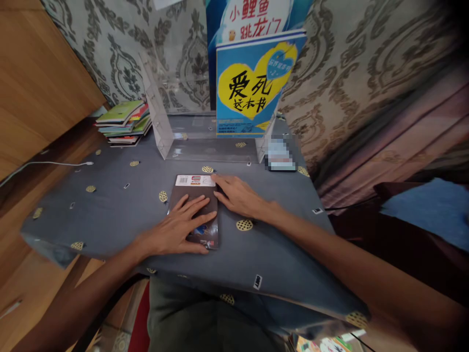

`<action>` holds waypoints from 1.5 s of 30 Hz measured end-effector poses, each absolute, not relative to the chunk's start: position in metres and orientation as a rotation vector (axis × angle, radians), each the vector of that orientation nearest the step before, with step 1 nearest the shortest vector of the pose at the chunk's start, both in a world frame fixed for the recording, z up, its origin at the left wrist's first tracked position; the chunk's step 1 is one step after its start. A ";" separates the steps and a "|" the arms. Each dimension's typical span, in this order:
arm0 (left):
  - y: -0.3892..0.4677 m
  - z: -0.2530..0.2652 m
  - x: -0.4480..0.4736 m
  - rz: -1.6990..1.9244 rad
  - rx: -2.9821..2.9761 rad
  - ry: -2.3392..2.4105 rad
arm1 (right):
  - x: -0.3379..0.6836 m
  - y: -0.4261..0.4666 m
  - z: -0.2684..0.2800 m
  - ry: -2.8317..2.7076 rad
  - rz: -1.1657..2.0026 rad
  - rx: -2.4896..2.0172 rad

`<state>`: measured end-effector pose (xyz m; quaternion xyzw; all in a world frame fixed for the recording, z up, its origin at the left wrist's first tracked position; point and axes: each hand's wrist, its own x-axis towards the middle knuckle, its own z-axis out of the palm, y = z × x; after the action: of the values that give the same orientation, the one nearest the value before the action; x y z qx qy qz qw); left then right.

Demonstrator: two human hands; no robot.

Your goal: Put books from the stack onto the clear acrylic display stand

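Observation:
A dark brown, flat book-like item lies on the cloth-covered table, with a white barcode label across its far end. Its surface looks glossy, and part of it is hidden under my hand. My left hand rests flat on it, fingers spread over the middle and thumb towards the near edge. At the far right corner, my right hand touches the item with its index fingertip. The right thumb lies apart from that finger, against the right edge; the other fingers are partly hidden.
Behind stands a clear acrylic book stand holding a blue book with a yellow heart and a taller book behind it. A phone, its screen blurred, lies at the right. A book stack and a white cable are leftward.

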<state>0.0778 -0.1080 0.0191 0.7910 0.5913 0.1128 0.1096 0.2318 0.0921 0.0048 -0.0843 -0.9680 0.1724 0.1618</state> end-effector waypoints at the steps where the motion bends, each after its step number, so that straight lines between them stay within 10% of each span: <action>1: -0.107 0.017 0.081 0.349 2.321 1.774 | 0.226 0.096 0.007 -2.789 0.514 -0.215; 20: -0.065 0.010 0.107 0.541 2.158 2.037 | 0.152 0.118 0.010 -2.644 1.055 -0.085; 25: -0.075 0.009 0.066 0.753 2.114 1.835 | 0.226 0.071 0.003 -2.454 0.709 -0.372; 33: -0.084 -0.008 0.053 0.804 2.180 2.057 | 0.277 -0.023 0.005 -2.851 0.452 0.397; 45: -0.086 -0.010 0.056 0.712 2.291 2.107 | 0.290 0.024 -0.012 -2.834 0.296 -0.076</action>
<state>0.0558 -0.0863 -0.0102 0.7173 0.6597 0.2229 -0.0254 0.2903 0.0240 -0.0119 -0.0265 -0.9837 0.1028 0.1450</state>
